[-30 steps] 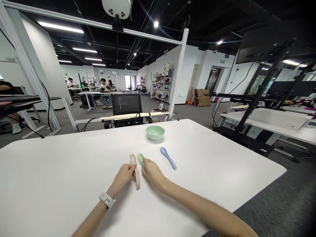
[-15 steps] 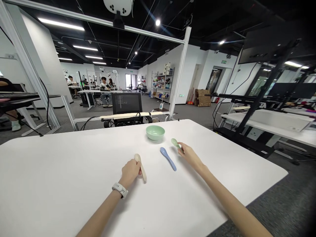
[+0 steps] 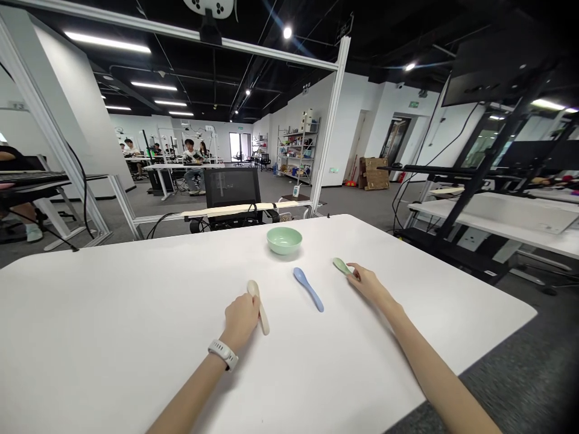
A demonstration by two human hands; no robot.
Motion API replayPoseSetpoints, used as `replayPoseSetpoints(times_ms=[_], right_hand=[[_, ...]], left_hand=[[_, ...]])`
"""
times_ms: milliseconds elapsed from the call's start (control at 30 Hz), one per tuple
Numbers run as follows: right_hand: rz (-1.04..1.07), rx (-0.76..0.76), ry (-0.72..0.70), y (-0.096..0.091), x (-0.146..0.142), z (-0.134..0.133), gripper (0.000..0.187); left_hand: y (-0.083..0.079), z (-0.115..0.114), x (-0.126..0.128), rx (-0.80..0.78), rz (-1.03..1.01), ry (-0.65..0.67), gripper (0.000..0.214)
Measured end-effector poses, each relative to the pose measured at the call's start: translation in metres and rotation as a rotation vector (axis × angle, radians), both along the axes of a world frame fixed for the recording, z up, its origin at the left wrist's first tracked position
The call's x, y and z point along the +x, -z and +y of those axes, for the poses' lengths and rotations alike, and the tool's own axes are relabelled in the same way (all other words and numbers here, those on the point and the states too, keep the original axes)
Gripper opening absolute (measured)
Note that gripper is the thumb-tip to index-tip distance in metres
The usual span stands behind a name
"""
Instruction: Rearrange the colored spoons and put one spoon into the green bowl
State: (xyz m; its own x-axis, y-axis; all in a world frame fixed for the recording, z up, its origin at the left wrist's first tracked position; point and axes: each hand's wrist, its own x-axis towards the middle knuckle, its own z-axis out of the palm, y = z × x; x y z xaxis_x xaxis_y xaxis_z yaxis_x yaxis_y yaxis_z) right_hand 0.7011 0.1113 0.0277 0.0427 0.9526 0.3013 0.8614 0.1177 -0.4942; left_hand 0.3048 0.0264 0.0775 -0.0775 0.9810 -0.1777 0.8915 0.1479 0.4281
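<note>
Left hand [image 3: 242, 316]: thumb and fingers curled closely round the handle of a long-handled, cream, plastic-looking spoon [image 3: 263, 316], no gap showing; the fingers underneath are hidden
Cream spoon: near the middle of the smooth white table [image 3: 136, 313], its head pointing away from the person, its handle end towards them
Right hand [image 3: 368, 283]: thumb and fingertips brought together on the handle of a pale green, plastic-looking spoon [image 3: 342, 266]; the handle's far end is hidden behind the hand
Green spoon: right of the table's middle, well apart from the cream spoon, its head towards the far left; whether it rests fully on the table, I cannot tell
Light blue, plastic-looking spoon with an oval head [image 3: 309, 290]: lies unheld between the two hands, touching neither
Round, mint-green, plastic-looking bowl [image 3: 284, 248]: upright beyond the spoons and apart from them
Handle grip: a light, level pinch should serve best — pressing on one end would probably rock the rounded head
Spoon spacing: any sideways move wants room around the blue spoon — a low wrist or trailing finger could nudge it
Finger release: best judged only once head and handle both sit flat on the tabletop
</note>
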Motion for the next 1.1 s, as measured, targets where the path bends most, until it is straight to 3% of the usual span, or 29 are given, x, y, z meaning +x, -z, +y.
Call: replayPoseSetpoints(times_ms=[433, 767, 1100], right_hand=[[-0.039, 0.004, 0.074, 0.0020, 0.0074, 0.0019, 0.047], [-0.067, 0.047, 0.067, 0.0018, 0.0084, 0.0055, 0.035], [-0.108, 0.023, 0.096, 0.0048, 0.0081, 0.0045, 0.048]], left_hand=[[-0.0011, -0.0032, 0.0044, 0.045, 0.035, 0.000, 0.056], [-0.0019, -0.0046, 0.0018, 0.044, -0.007, 0.000, 0.056], [-0.0064, -0.0065, 0.0018, 0.016, -0.035, 0.009, 0.055]])
